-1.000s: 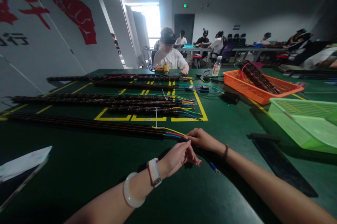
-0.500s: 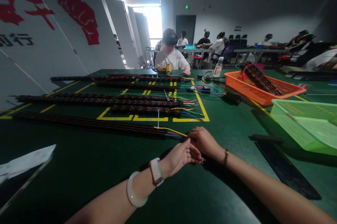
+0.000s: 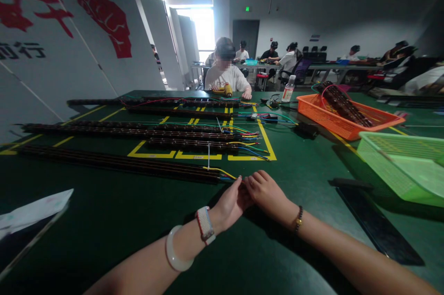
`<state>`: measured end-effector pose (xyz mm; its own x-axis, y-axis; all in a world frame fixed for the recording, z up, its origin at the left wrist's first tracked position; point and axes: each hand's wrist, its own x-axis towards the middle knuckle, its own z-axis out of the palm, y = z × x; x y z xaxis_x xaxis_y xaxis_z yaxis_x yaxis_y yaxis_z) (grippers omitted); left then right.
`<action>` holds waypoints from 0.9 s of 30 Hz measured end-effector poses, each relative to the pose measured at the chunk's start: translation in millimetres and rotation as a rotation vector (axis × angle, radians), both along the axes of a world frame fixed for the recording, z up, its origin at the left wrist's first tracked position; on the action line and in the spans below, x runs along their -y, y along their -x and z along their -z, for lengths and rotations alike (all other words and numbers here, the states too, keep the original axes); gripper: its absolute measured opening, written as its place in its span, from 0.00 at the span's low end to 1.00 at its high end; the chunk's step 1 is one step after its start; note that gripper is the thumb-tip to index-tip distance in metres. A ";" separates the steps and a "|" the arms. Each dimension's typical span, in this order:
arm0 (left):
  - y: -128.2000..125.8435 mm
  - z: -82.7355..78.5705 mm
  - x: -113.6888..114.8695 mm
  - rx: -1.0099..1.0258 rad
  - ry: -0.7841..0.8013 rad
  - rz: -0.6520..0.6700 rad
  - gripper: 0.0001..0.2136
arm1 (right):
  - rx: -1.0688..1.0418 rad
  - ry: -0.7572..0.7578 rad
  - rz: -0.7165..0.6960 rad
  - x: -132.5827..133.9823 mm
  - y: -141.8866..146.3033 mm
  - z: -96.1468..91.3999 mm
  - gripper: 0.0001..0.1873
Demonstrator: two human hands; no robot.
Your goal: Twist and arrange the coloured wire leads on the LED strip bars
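Observation:
In the head view, a long dark wire harness (image 3: 118, 164) lies across the green table. Colored wires (image 3: 225, 174), yellow and blue among them, come out of its right end. My left hand (image 3: 233, 205) is closed at the wire tips, thumb and fingers pinched together. Touching it from the right, my right hand (image 3: 268, 194) is closed too, its fingertips on the same wire ends. The fingers hide the tips. A white cable tie (image 3: 208, 157) stands up from the harness near its wire end.
More harnesses (image 3: 104, 130) lie farther back over yellow tape lines. To the right are an orange basket (image 3: 326, 117), a green basket (image 3: 388, 165) and a black flat panel (image 3: 381, 225). A bottle (image 3: 288, 89) stands behind. Across the table sits a person (image 3: 225, 75) beside a yellow tool (image 3: 228, 90).
My left hand has gone from partly spread fingers to a pinch at the wires. My right hand has shifted slightly left and down, and the two hands now meet.

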<state>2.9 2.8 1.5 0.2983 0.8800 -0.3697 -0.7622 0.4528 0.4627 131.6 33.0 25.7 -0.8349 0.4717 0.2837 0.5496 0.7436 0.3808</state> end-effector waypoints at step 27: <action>4.5 -2.4 0.7 -0.134 -0.045 0.041 0.10 | -0.090 0.428 0.117 13.0 -21.4 -48.7 0.10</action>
<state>-1.5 2.1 3.9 0.2846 0.8847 -0.3693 -0.6735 0.4586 0.5797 153.0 20.0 74.5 -0.7502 0.6518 0.1116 0.6559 0.7549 -0.0002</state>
